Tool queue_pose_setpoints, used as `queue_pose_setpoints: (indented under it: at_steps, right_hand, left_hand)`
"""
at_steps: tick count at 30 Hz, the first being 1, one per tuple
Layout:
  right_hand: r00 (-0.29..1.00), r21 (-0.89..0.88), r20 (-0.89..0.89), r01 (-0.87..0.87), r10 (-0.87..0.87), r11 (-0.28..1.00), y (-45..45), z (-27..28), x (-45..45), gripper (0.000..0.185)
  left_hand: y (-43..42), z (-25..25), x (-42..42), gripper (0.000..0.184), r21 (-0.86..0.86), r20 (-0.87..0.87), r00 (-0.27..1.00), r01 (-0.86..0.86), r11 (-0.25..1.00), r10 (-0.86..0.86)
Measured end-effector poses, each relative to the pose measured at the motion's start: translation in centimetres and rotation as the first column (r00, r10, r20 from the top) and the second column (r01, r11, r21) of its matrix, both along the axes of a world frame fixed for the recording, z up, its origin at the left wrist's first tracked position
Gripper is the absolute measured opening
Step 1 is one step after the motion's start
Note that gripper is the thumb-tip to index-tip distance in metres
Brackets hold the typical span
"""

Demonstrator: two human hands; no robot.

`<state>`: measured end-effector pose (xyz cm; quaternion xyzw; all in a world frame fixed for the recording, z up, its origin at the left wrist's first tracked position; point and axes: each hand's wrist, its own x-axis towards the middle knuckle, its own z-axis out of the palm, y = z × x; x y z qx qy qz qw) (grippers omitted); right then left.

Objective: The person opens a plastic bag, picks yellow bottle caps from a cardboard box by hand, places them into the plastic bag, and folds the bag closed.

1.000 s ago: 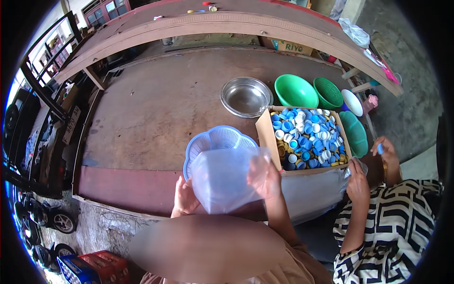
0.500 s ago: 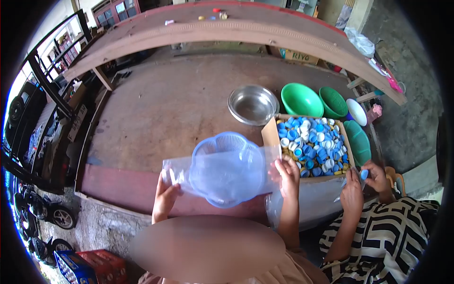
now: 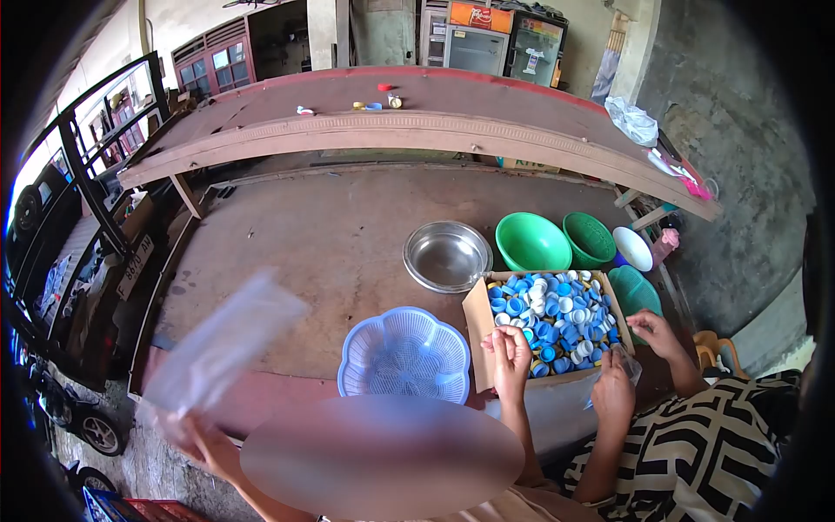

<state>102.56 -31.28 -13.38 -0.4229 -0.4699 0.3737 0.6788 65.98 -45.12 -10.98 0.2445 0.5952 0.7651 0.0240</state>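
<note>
My left hand (image 3: 198, 439), out at the left and blurred, grips one end of a clear plastic bag (image 3: 230, 335). The bag stretches up and to the right above the table. My right hand (image 3: 508, 355) is raised at the near left side of a cardboard box (image 3: 477, 326); its fingers are pinched together, and what they hold, if anything, cannot be made out. Blue, white and yellow bottle caps (image 3: 557, 317) fill the box. Between my hands a scalloped blue plastic basket (image 3: 404, 357) sits on the table, its near edge covered by a blurred patch.
A co-worker's hand (image 3: 613, 396) at right holds a clear plastic bag; their other hand (image 3: 658, 335) is at the box's right. Behind the box are a steel bowl (image 3: 448, 257), green bowls (image 3: 533, 244) and a white bowl (image 3: 632, 250). A raised wooden shelf (image 3: 391, 130) crosses the back.
My left hand has swung the plastic bag from over the basket to the left. My right hand has come off the bag. The view has tilted up; the co-worker's right hand has moved toward the box.
</note>
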Motion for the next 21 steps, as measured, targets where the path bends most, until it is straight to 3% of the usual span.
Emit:
queue_pose_setpoints:
  at_steps: [2, 5, 6, 7, 9, 12, 15, 16, 19, 20, 21]
  right_hand:
    - [1.000, 0.014, 0.019, 0.002, -0.003, 1.000, -0.3, -0.4, -0.9, 0.010]
    - [0.992, -0.019, 0.108, -0.062, 0.064, 0.998, -0.8, -2.0, -3.1, 0.011]
    - [0.962, -0.002, 0.258, -0.094, 0.091, 0.996, -1.5, -1.7, -4.0, 0.013]
    - [0.923, -0.012, 0.337, -0.195, 0.188, 0.981, -2.2, -0.7, -4.9, 0.015]
    - [0.889, -0.032, 0.312, -0.344, 0.336, 0.939, -3.6, -0.3, -6.6, 0.015]
    - [0.826, 0.001, 0.451, -0.380, 0.338, 0.925, -4.7, -0.8, -7.5, 0.018]
    - [0.812, 0.036, 0.482, -0.393, 0.328, 0.919, -5.0, -0.7, -7.6, 0.019]
    - [0.811, 0.055, 0.498, -0.382, 0.306, 0.923, -5.2, -0.5, -7.5, 0.019]
    - [0.845, 0.066, 0.466, -0.329, 0.263, 0.942, -5.3, -1.4, -7.8, 0.015]
    - [0.858, 0.074, 0.446, -0.320, 0.256, 0.945, -5.1, -1.9, -7.8, 0.013]
    - [0.870, 0.085, 0.426, -0.312, 0.248, 0.946, -5.0, -2.1, -7.8, 0.012]
  left_hand:
    - [1.0, 1.5, 2.8, 0.054, -0.150, -0.334, 0.935, 0.069, 0.986, -0.117]
    - [2.9, 3.5, 8.7, 0.051, -0.381, -0.703, 0.622, 0.079, 0.921, -0.344]
    - [4.9, 1.3, 10.8, 0.057, -0.287, -0.266, 0.657, 0.644, 0.709, -0.705]
    - [6.4, -2.3, 12.4, 0.064, -0.100, -0.076, 0.580, 0.805, 0.585, -0.811]
    - [7.2, -7.0, 14.4, 0.065, -0.111, 0.102, 0.400, 0.915, 0.389, -0.911]
    - [7.1, -6.2, 16.2, 0.065, -0.117, 0.066, 0.445, 0.892, 0.436, -0.893]
    - [7.3, -6.0, 15.4, 0.063, -0.132, 0.091, 0.397, 0.914, 0.384, -0.913]
    - [7.4, -5.6, 15.4, 0.062, -0.175, 0.014, 0.442, 0.884, 0.433, -0.897]
    - [7.3, -5.2, 15.7, 0.059, -0.221, 0.094, 0.436, 0.886, 0.408, -0.895]
    - [7.1, -4.4, 15.9, 0.055, -0.340, -0.093, 0.505, 0.794, 0.504, -0.858]
    - [7.2, -4.5, 15.9, 0.054, -0.314, -0.071, 0.485, 0.819, 0.481, -0.872]
